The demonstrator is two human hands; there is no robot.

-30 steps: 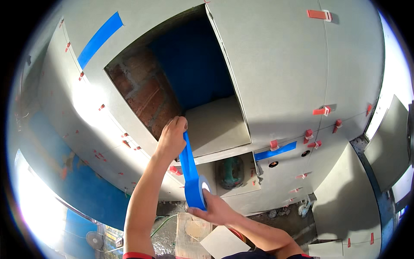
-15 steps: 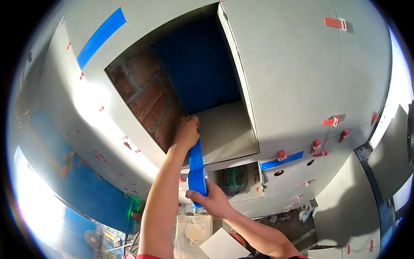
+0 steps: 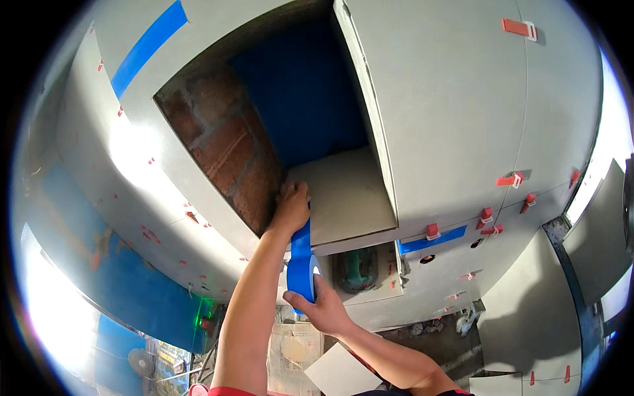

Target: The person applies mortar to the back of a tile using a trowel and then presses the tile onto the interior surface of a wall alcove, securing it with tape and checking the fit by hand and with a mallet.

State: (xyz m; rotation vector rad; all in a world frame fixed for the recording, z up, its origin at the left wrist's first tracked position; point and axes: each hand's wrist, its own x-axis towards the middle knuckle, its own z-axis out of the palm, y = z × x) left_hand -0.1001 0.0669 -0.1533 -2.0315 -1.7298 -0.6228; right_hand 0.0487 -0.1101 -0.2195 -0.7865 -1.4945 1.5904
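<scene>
My right hand [image 3: 321, 306] grips a roll of blue masking tape [image 3: 301, 276], thumb on its near side, just in front of the lower edge of a wall niche. A strip of tape [image 3: 301, 241] runs up from the roll to my left hand [image 3: 292, 207]. The left fingers are curled at the strip's far end, low on the grey niche floor [image 3: 347, 195] beside the brick side wall [image 3: 228, 155]. Those fingers partly cover the tape's end, so whether it is stuck down there I cannot tell.
Below the niche, a smaller opening holds a green-handled tool [image 3: 355, 272]. Red levelling wedges [image 3: 510, 180] stick out along the tile joints. Blue tape [image 3: 432, 240] lies on the wall at right. A loose tile [image 3: 343, 371] and cardboard [image 3: 290, 350] are on the floor.
My left hand has shifted slightly right and down onto the niche floor, and its fingers have changed from a fist to a flatter curl. The view has tilted slightly.
</scene>
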